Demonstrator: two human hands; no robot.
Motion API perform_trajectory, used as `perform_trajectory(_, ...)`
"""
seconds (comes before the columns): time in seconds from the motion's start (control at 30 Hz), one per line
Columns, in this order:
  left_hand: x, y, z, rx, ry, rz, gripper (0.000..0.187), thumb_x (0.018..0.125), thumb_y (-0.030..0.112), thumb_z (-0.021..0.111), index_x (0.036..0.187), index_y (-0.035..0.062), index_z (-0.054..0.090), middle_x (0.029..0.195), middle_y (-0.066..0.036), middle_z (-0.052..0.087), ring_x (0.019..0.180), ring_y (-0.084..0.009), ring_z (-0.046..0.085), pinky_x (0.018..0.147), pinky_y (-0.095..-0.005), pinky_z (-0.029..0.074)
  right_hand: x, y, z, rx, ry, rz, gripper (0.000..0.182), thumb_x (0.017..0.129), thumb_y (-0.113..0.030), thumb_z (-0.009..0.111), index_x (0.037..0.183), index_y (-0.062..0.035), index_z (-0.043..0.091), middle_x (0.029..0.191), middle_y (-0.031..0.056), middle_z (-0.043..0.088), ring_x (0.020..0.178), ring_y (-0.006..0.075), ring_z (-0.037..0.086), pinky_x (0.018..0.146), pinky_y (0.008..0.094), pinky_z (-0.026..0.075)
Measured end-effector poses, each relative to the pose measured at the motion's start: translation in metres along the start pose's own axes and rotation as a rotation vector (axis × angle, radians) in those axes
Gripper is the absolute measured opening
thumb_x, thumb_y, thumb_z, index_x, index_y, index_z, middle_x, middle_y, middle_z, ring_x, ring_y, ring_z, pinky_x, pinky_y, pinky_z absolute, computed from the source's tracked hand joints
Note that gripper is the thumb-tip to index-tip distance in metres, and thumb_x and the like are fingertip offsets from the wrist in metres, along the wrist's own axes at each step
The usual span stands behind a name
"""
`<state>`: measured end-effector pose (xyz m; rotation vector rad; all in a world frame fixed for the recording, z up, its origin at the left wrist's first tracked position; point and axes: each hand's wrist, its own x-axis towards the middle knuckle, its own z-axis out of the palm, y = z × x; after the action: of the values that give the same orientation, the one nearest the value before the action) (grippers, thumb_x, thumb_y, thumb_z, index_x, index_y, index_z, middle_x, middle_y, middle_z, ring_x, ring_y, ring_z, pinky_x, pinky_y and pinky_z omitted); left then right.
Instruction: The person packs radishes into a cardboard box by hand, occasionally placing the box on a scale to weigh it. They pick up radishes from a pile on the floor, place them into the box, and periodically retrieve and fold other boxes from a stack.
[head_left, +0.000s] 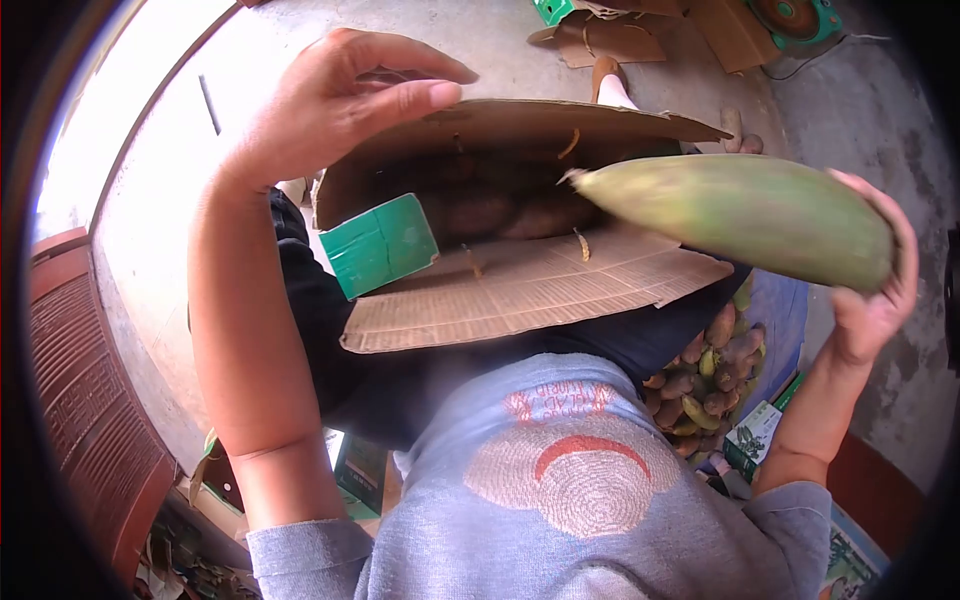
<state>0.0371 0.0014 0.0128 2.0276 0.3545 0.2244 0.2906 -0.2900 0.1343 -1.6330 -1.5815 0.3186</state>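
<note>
Right fingers [906, 240] cup a tapered green vegetable [740, 215] near ridged cardboard [540, 300]

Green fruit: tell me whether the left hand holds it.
No, the right hand grips the green fruit at its thick end.

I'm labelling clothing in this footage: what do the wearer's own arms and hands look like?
Both the left hand and right hand are ungloved. The greyish-blue left sleeve and matching right sleeve end above the elbows, leaving the forearms bare.
</note>
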Motion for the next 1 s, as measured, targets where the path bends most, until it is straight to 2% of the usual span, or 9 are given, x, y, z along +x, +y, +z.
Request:
perform_trajectory(0.13, -0.007, 0.003, 0.002, 0.026, 0.001, 0.035, 0.034, 0.084, 0.031, 0.068, 0.102, 0.0028, 0.069, 0.093, -0.008, 0.069, 0.087, -0.0138, 0.063, 0.08, -0.0273, 0.051, 0.046, 0.006, 0.067, -0.294, -0.466, -0.078, 0.057, 0.063, -0.007, 0.077, 0.116, -0.0017, 0.057, 0.111, 0.0186, 0.061, 0.104, 0.0304, 0.06, 0.091, 0.0366, 0.047)
perform_trajectory(0.33, -0.011, -0.001, 0.001, 0.051, 0.027, 0.008, 0.032, 0.084, 0.03, 0.069, 0.101, 0.0029, 0.07, 0.09, -0.007, 0.069, 0.082, -0.0122, 0.063, 0.077, -0.0269, 0.051, 0.056, 0.032, 0.145, -0.72, -0.731, -0.102, 0.041, 0.074, -0.006, 0.063, 0.114, -0.0039, 0.054, 0.092, 0.0131, 0.056, 0.089, 0.03, 0.059, 0.076, 0.0388, 0.051)
perform_trajectory(0.43, -0.011, -0.001, -0.001, 0.02, 0.019, -0.003, 0.031, 0.084, 0.03, 0.068, 0.102, 0.0037, 0.07, 0.088, -0.006, 0.069, 0.081, -0.0122, 0.063, 0.076, -0.027, 0.051, 0.061, 0.012, 0.161, -0.491, -0.504, -0.3, 0.036, 0.076, -0.002, 0.059, 0.111, -0.0047, 0.057, 0.095, 0.0121, 0.059, 0.087, 0.0287, 0.06, 0.075, 0.0386, 0.052)
perform_trajectory(0.53, -0.013, -0.001, -0.001, 0.074, 0.067, -0.001, 0.031, 0.085, 0.029, 0.068, 0.103, 0.004, 0.069, 0.085, -0.006, 0.069, 0.081, -0.0122, 0.063, 0.076, -0.0268, 0.05, 0.058, 0.004, 0.141, -0.39, -0.386, -0.323, 0.036, 0.073, 0.001, 0.061, 0.108, -0.0046, 0.059, 0.098, 0.0117, 0.061, 0.087, 0.0285, 0.062, 0.075, 0.038, 0.052)
perform_trajectory(0.63, -0.014, 0.0, -0.001, 0.045, 0.031, -0.046, 0.031, 0.085, 0.029, 0.068, 0.103, 0.005, 0.07, 0.087, -0.005, 0.069, 0.083, -0.0118, 0.062, 0.076, -0.0261, 0.05, 0.041, -0.009, 0.105, -0.351, -0.149, -0.219, 0.029, 0.072, 0.009, 0.064, 0.1, -0.0006, 0.065, 0.1, 0.0132, 0.066, 0.089, 0.026, 0.065, 0.079, 0.0314, 0.052)
perform_trajectory(0.73, -0.016, -0.002, 0.0, 0.041, 0.037, 0.014, 0.031, 0.085, 0.03, 0.068, 0.105, 0.0053, 0.069, 0.089, -0.005, 0.068, 0.085, -0.011, 0.061, 0.078, -0.0253, 0.049, -0.004, -0.001, 0.065, -0.261, 0.235, -0.096, 0.027, 0.084, 0.009, 0.054, 0.111, 0.0057, 0.056, 0.103, 0.0198, 0.064, 0.089, 0.0212, 0.064, 0.081, 0.0306, 0.051)
perform_trajectory(0.8, -0.018, 0.002, -0.007, 0.005, -0.032, -0.025, 0.034, 0.088, 0.031, 0.063, 0.113, 0.0073, 0.066, 0.103, -0.008, 0.067, 0.097, -0.0146, 0.06, 0.087, -0.0283, 0.046, -0.034, 0.01, 0.038, -0.358, 0.439, 0.074, 0.026, 0.088, 0.006, 0.051, 0.114, 0.0051, 0.055, 0.105, 0.0159, 0.064, 0.089, 0.017, 0.063, 0.079, 0.0288, 0.052)
perform_trajectory(0.87, -0.022, -0.008, -0.016, -0.007, 0.007, 0.085, 0.042, 0.091, 0.036, 0.056, 0.122, 0.0071, 0.059, 0.114, -0.011, 0.064, 0.109, -0.0196, 0.058, 0.096, -0.0327, 0.042, -0.068, 0.036, 0.015, -0.375, 0.546, 0.206, 0.026, 0.089, 0.003, 0.053, 0.115, 0.0044, 0.056, 0.103, 0.0135, 0.065, 0.088, 0.0151, 0.063, 0.076, 0.0267, 0.052)
perform_trajectory(1.0, -0.037, -0.019, -0.049, 0.221, 0.251, 0.046, 0.052, 0.094, 0.046, 0.043, 0.129, 0.0089, 0.053, 0.128, -0.014, 0.055, 0.123, -0.0266, 0.049, 0.106, -0.041, 0.035, -0.169, 0.105, -0.025, -0.397, 0.473, 0.508, 0.024, 0.089, -0.002, 0.056, 0.112, 0.0014, 0.06, 0.098, 0.0099, 0.066, 0.082, 0.0102, 0.061, 0.07, 0.0239, 0.051)
